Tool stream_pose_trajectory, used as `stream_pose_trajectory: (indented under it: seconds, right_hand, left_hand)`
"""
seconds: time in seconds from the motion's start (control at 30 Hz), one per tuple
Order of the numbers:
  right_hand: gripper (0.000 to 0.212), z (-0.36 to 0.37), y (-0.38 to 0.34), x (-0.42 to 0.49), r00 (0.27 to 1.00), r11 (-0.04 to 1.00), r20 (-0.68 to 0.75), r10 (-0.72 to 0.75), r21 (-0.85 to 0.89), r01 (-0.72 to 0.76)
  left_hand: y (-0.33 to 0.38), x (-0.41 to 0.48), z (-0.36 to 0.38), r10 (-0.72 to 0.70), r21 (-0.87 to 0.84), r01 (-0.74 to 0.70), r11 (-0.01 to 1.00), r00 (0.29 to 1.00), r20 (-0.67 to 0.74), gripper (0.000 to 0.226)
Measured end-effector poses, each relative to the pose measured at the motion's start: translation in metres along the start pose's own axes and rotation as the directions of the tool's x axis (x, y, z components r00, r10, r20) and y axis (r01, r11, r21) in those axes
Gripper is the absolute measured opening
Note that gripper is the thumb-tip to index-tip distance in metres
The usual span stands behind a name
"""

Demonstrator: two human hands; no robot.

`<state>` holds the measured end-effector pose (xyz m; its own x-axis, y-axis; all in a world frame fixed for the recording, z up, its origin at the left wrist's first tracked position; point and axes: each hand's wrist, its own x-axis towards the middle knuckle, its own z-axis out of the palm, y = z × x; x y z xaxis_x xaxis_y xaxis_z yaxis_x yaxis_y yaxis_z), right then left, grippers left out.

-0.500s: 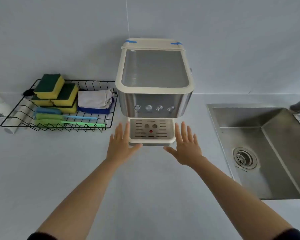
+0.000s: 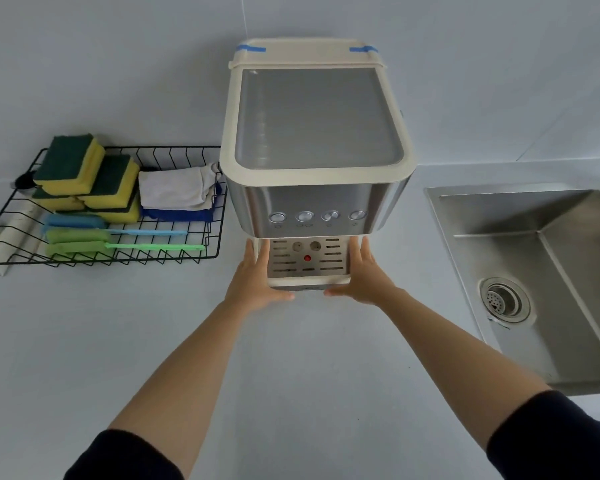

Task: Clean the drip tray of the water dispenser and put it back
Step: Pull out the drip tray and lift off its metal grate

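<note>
A cream and steel water dispenser stands against the wall in the middle of the counter. Its drip tray, cream with a slotted metal grate and a red dot, sits at the foot under the buttons. My left hand presses flat against the tray's left side, thumb under the front edge. My right hand mirrors it on the right side. Both hands clasp the tray between them.
A black wire rack at the left holds yellow-green sponges, folded white and blue cloths and green and blue brushes. A steel sink with a drain is sunk into the counter at the right.
Both hands have moved forward from just in front of the tray to its two sides and closed in on it. The view has come nearer to the dispenser.
</note>
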<state>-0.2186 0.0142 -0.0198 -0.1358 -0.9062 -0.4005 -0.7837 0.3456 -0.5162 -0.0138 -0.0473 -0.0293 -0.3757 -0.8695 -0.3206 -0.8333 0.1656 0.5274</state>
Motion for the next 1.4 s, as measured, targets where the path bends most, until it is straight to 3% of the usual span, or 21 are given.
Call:
stream_pose_trajectory:
  seconds: [0.2,0.37,0.6,1.4]
  right_hand:
    - [0.097,-0.001,-0.004,-0.001,0.996,0.989,-0.082,-0.037,0.139,0.048]
    - [0.09,-0.003,-0.008,-0.006,0.993,0.977,-0.106,-0.054,0.199,0.074]
    - [0.113,0.001,-0.01,-0.027,0.992,0.969,-0.107,-0.066,0.229,0.09]
    - [0.119,0.072,0.02,-0.176,0.994,0.971,-0.084,-0.07,0.224,0.088]
  left_hand:
    - [0.001,0.001,0.003,-0.012,-0.062,0.01,0.998,1.0,-0.019,0.116]
    - [0.002,0.0,0.004,-0.013,-0.09,0.01,0.996,0.999,-0.032,0.116]
    - [0.005,-0.02,0.007,-0.046,-0.111,0.045,0.993,0.999,-0.011,0.112]
    - [-0.001,-0.176,0.062,-0.064,-0.049,0.066,0.997,0.997,0.048,0.113]
